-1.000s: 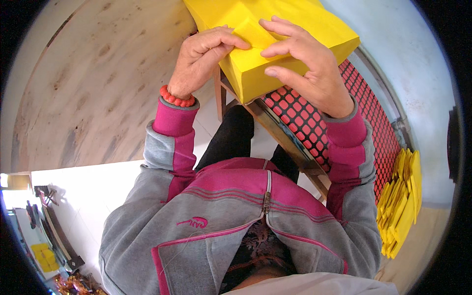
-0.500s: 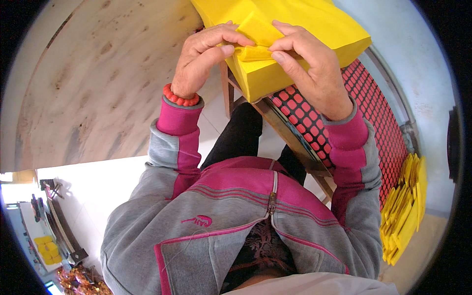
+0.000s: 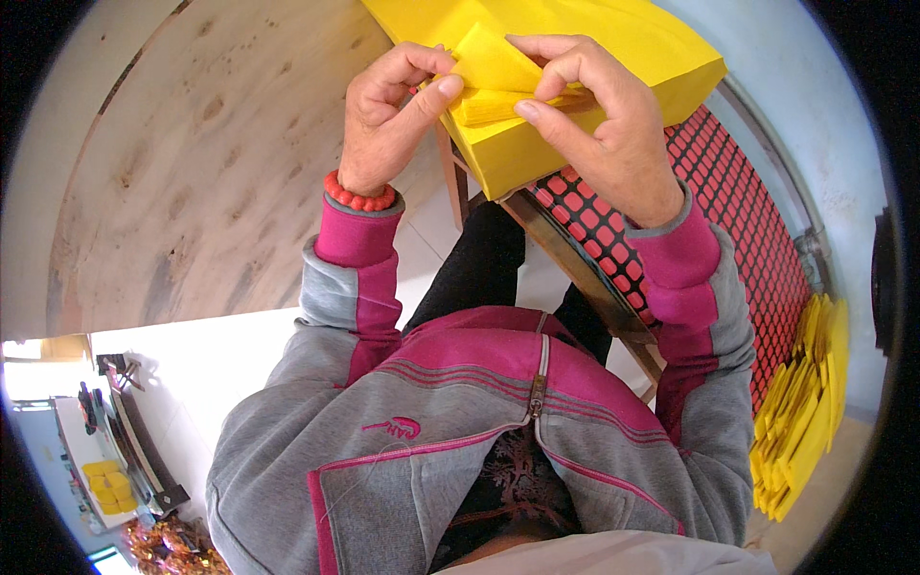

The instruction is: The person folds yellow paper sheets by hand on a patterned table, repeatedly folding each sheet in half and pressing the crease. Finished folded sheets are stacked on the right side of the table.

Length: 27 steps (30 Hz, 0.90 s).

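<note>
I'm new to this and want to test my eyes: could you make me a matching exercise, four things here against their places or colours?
Things
1. beaded bracelet
2. grid-patterned cover
3. zip-front jacket
4. folded yellow layers

Places or colours
A. red and black
B. between the left hand and the right hand
C. around the left wrist
D. grey and magenta

Pairs: 1-C; 2-A; 3-D; 4-B

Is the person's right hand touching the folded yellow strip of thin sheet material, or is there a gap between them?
Touching. In the head view, the right hand pinches the folded yellow strip between thumb and forefinger.
</note>
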{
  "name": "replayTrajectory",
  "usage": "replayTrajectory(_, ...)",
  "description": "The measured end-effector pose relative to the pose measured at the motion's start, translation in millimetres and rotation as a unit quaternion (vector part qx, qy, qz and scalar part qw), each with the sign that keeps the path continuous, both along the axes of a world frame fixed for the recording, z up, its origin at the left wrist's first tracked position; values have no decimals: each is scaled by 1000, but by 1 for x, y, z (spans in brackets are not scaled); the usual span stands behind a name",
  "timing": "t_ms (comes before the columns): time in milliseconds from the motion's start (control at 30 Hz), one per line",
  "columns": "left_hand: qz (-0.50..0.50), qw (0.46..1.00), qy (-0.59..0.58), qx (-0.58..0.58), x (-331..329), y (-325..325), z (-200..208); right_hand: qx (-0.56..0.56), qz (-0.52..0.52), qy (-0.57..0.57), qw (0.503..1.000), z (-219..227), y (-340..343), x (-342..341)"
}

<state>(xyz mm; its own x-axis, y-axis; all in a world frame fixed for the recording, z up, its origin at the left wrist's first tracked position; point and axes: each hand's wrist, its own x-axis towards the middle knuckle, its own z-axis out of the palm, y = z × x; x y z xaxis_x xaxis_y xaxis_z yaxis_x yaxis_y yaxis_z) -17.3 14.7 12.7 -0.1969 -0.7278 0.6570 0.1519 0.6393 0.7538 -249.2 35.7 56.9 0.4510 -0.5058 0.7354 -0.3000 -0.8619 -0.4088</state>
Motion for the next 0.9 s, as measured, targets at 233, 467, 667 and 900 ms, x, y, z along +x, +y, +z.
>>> replayTrajectory(233,-1,999,49,3,-6,1,3,-65,10,36,997,0,-5,0)
replayTrajectory(467,-14,1000,11,-25,1,-2,1,-87,-15,32,996,-3,-4,3)
replayTrajectory(667,-33,998,-29,-52,10,-4,1,-16,-10,36,999,-2,0,1)
replayTrajectory(900,11,1000,-21,-18,4,-2,-2,-2,-12,26,1000,-3,0,3)
